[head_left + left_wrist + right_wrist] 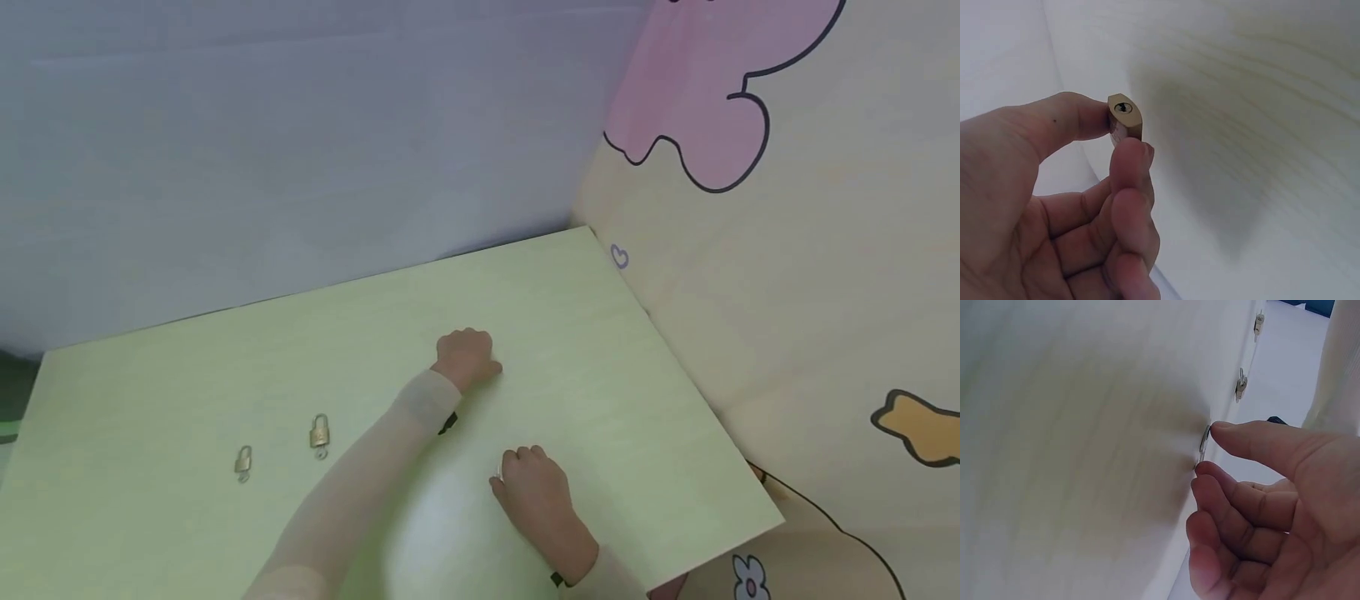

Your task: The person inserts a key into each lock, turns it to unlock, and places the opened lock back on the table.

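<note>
My left hand [467, 358] is over the middle of the table, its back turned up in the head view. In the left wrist view, thumb and fingertips pinch a small brass padlock [1125, 119], its keyhole end facing the camera. The head view hides this padlock behind the hand. Nearer the front edge, my right hand [534, 492] is low at the tabletop, fingers curled. Its thumb and index fingertip close on the two ends of a small metal key [1204, 442] at the table surface.
Two more brass padlocks lie on the table to the left, one [319, 432] nearer the left forearm and one [243, 462] farther off, each with a key at its lower end. A pale wooden table [187, 375] meets a grey-blue cloth behind and a cartoon-printed wall [825, 275] at right.
</note>
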The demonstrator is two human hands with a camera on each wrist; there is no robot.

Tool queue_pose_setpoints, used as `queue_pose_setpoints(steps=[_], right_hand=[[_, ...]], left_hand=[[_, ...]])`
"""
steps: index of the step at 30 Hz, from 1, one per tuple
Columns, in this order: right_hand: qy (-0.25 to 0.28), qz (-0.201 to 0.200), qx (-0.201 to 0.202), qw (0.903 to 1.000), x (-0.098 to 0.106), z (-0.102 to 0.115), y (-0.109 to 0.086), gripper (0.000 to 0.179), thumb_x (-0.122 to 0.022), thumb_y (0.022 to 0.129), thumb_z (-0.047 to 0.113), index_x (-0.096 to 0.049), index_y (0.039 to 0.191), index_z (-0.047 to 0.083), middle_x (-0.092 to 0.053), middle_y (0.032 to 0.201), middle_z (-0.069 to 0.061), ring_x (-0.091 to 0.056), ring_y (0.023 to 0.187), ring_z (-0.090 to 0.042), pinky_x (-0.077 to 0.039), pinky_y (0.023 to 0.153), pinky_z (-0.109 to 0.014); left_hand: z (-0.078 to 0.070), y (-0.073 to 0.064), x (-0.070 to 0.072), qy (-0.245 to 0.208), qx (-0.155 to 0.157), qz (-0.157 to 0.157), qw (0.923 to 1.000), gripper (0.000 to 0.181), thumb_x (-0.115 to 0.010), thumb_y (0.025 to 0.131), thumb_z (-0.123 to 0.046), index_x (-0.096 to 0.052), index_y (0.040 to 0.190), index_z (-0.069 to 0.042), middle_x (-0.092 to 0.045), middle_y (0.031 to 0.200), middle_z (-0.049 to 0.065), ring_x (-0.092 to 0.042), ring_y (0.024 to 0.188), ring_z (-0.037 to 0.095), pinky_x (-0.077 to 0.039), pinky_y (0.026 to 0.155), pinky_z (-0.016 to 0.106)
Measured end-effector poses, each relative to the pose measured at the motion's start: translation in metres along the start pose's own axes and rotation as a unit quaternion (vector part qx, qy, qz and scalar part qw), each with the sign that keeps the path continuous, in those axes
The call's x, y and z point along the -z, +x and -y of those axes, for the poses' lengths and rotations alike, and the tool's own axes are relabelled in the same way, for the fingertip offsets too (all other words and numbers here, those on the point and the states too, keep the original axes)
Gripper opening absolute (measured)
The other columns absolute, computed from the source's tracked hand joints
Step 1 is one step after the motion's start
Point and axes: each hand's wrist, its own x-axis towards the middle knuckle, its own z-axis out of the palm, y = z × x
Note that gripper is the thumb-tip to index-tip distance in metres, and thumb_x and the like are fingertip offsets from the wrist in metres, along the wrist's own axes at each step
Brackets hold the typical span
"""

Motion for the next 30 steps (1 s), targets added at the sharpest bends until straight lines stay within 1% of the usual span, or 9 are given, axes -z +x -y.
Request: queue_pose_setpoints(steps=[4, 7, 9, 13, 15, 18, 24, 27, 30], right_hand=[[-0.012, -0.003, 0.003, 0.9999, -0.001, 0.0, 0.002, 0.031, -0.079, 0.085, 0.033, -0.065, 0.075, 0.007, -0.052, 0.066, 0.0, -0.049, 0.061, -0.014, -0.043, 0.051, -0.026], [-0.027, -0.001, 0.0, 0.9996, -0.005, -0.001, 0.003, 0.03, -0.08, 0.085, 0.032, -0.066, 0.076, 0.007, -0.052, 0.065, 0.001, -0.046, 0.059, -0.013, -0.043, 0.049, -0.025], [-0.027, 0.001, -0.005, 0.9996, -0.007, -0.004, 0.004, 0.029, -0.08, 0.085, 0.031, -0.066, 0.077, 0.006, -0.052, 0.066, 0.001, -0.045, 0.059, -0.012, -0.044, 0.049, -0.025], [-0.006, 0.009, -0.016, 0.9998, -0.01, -0.012, 0.006, 0.028, -0.079, 0.086, 0.029, -0.064, 0.079, 0.006, -0.053, 0.068, 0.0, -0.047, 0.062, -0.013, -0.049, 0.05, -0.028], [0.001, 0.009, -0.025, 0.9996, -0.01, -0.016, 0.006, 0.027, -0.078, 0.088, 0.028, -0.063, 0.081, 0.006, -0.054, 0.07, 0.0, -0.05, 0.064, -0.014, -0.051, 0.052, -0.03], [0.01, 0.004, -0.036, 0.9993, -0.008, -0.02, 0.007, 0.026, -0.077, 0.088, 0.026, -0.063, 0.081, 0.005, -0.055, 0.071, -0.001, -0.052, 0.066, -0.016, -0.052, 0.053, -0.032], [0.011, -0.02, -0.049, 0.9986, -0.01, -0.009, 0.007, 0.027, -0.078, 0.087, 0.022, -0.061, 0.079, 0.003, -0.053, 0.069, -0.002, -0.052, 0.064, -0.017, -0.051, 0.051, -0.031], [0.003, -0.028, -0.049, 0.9984, -0.012, -0.003, 0.008, 0.029, -0.077, 0.088, 0.02, -0.058, 0.077, 0.001, -0.05, 0.066, -0.003, -0.048, 0.061, -0.016, -0.049, 0.048, -0.029], [0.001, -0.029, -0.045, 0.9986, -0.014, 0.002, 0.012, 0.03, -0.075, 0.09, 0.018, -0.056, 0.077, 0.0, -0.048, 0.066, -0.005, -0.048, 0.06, -0.018, -0.048, 0.048, -0.03]], left_hand=[[-0.001, -0.009, 0.005, -0.003, -0.002, -0.013, 0.9999, 0.047, -0.066, 0.093, -0.044, -0.044, 0.062, -0.015, -0.035, 0.054, -0.004, -0.032, 0.047, 0.011, -0.028, 0.045, 0.027], [0.0, -0.015, 0.008, -0.001, -0.002, -0.026, 0.9997, 0.048, -0.066, 0.093, -0.044, -0.043, 0.061, -0.016, -0.032, 0.053, -0.005, -0.03, 0.046, 0.01, -0.026, 0.044, 0.026], [0.0, -0.02, 0.01, -0.005, -0.002, -0.033, 0.9994, 0.047, -0.066, 0.092, -0.042, -0.044, 0.061, -0.016, -0.031, 0.053, -0.005, -0.029, 0.047, 0.01, -0.025, 0.044, 0.026], [-0.001, -0.032, 0.012, -0.019, -0.003, -0.043, 0.9989, 0.044, -0.065, 0.092, -0.038, -0.045, 0.061, -0.016, -0.031, 0.053, -0.005, -0.027, 0.046, 0.01, -0.024, 0.044, 0.026], [-0.003, -0.038, 0.013, -0.019, -0.008, -0.05, 0.9985, 0.044, -0.064, 0.093, -0.037, -0.044, 0.06, -0.016, -0.03, 0.051, -0.005, -0.026, 0.046, 0.01, -0.022, 0.043, 0.026], [-0.004, -0.044, 0.013, -0.016, -0.011, -0.058, 0.9981, 0.046, -0.063, 0.093, -0.037, -0.043, 0.057, -0.016, -0.028, 0.049, -0.006, -0.024, 0.045, 0.009, -0.021, 0.043, 0.025], [0.012, -0.058, 0.013, -0.025, -0.013, -0.071, 0.997, 0.046, -0.064, 0.093, -0.037, -0.046, 0.057, -0.016, -0.03, 0.049, -0.007, -0.026, 0.044, 0.009, -0.022, 0.042, 0.025], [0.018, -0.064, 0.013, -0.03, -0.011, -0.071, 0.997, 0.045, -0.064, 0.093, -0.038, -0.047, 0.057, -0.016, -0.031, 0.049, -0.006, -0.027, 0.044, 0.009, -0.023, 0.042, 0.026], [0.024, -0.069, 0.013, -0.034, -0.01, -0.068, 0.997, 0.045, -0.064, 0.093, -0.038, -0.047, 0.058, -0.016, -0.031, 0.05, -0.006, -0.028, 0.045, 0.01, -0.023, 0.042, 0.026]])
